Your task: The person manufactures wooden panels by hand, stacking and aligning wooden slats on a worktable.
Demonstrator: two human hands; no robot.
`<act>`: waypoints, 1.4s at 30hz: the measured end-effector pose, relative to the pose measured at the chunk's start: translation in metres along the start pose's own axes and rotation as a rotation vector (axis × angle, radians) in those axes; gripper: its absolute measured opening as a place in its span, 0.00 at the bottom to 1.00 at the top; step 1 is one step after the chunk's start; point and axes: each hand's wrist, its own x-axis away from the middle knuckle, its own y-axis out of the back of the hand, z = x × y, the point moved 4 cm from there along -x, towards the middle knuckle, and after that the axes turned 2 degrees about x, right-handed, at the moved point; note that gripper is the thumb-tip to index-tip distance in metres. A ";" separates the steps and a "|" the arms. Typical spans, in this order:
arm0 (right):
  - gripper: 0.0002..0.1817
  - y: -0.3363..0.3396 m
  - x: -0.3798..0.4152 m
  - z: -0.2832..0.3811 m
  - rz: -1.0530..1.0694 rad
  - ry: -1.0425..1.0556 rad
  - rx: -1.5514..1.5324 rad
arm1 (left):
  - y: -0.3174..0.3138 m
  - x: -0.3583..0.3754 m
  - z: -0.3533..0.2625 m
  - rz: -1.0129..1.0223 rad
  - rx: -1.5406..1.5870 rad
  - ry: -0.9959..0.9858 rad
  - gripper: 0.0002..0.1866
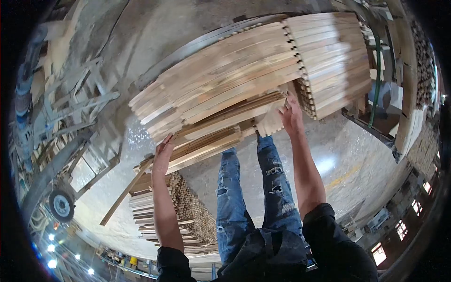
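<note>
Several long wooden strips (pixel 230 113) lie side by side between my two hands, in front of my legs. At their left end my left hand (pixel 164 151) is closed, fingers curled over the wood. My right hand (pixel 292 115) grips the opposite end, its thumb and fingers bent around the strip tips. Just beyond lies a broad stack of pale wooden strips (pixel 230 66), its rows laid close together. Below the held strips is a lower row of strips (pixel 206 144). One loose strip (pixel 123 197) sticks out at a slant below my left hand.
A second stack of strips (pixel 329 61) adjoins on the right. A bundle of strips (pixel 192 197) stands on the floor left of my legs. At far left are a metal frame (pixel 89 113) and a wheel (pixel 61 206). A green bar (pixel 377 80) rises at right.
</note>
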 end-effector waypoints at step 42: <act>0.34 -0.039 -0.042 0.015 -0.131 -0.100 -0.334 | -0.058 -0.062 0.032 -0.048 -0.056 -0.180 0.07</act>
